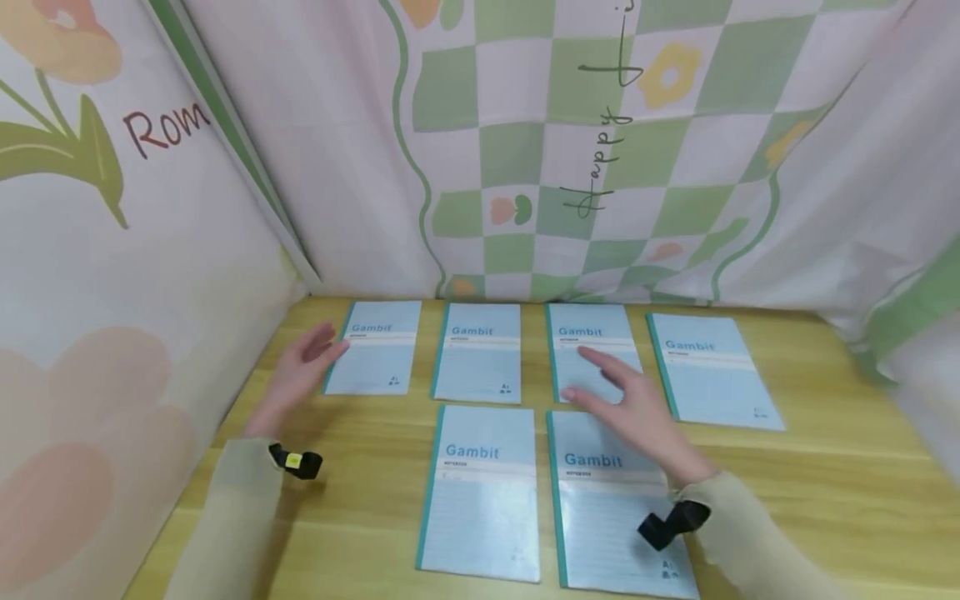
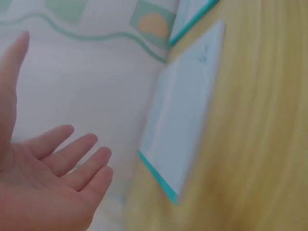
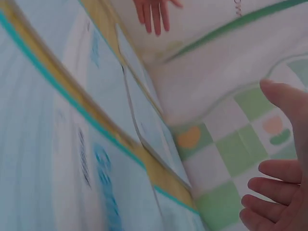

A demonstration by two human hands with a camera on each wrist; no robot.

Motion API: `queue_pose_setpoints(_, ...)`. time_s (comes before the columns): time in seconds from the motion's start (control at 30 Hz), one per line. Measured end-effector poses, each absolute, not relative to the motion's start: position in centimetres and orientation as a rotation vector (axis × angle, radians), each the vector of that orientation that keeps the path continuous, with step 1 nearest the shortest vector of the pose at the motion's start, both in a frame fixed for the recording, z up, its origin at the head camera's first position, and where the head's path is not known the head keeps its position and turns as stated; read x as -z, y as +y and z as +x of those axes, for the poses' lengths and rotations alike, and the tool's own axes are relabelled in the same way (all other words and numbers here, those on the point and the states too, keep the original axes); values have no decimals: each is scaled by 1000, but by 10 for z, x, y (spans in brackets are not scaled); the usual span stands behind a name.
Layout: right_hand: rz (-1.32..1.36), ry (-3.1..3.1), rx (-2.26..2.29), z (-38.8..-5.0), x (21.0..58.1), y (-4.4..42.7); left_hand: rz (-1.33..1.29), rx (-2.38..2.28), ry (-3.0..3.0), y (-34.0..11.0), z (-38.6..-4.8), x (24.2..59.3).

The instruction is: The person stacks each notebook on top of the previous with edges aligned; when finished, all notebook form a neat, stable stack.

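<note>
Several light-blue Gambit notebooks with teal spines lie flat on the wooden table in two rows. My left hand (image 1: 302, 367) hovers by the spine side of the back-left notebook (image 1: 382, 358), fingers loosely spread and holding nothing. In the left wrist view, that palm (image 2: 43, 187) is apart from the notebook (image 2: 185, 115). My right hand (image 1: 637, 412) is raised over the gap between the third back notebook (image 1: 596, 325) and the front-right notebook (image 1: 600, 533). Its thumb and fingers are apart with nothing between them, and it partly covers both covers.
The other notebooks are the second back one (image 1: 480, 358), the back-right one (image 1: 712, 367) and the front-left one (image 1: 480, 500). Printed cloth (image 1: 360, 167) hangs behind and left of the wooden table (image 1: 360, 517). Each wrist wears a black band.
</note>
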State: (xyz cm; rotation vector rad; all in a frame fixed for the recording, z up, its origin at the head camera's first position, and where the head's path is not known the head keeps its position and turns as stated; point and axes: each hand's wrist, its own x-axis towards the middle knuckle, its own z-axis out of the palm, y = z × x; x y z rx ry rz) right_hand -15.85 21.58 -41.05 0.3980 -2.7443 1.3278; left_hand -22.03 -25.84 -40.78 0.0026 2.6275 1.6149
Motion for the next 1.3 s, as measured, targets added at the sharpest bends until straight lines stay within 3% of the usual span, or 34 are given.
queue_pose_setpoints(0.37, 499, -2739, -1765, -169, 429, 130, -198, -1579, 2533, -277, -218, 436)
queue_pose_setpoints(0.83, 309, -2847, -2041, -214, 438, 29, -328, -1620, 2468, -274, -223, 443)
queue_pose_setpoints(1.3, 140, -2792, -2192, -204, 442, -13, -358, -1581, 2500, -273, -224, 443)
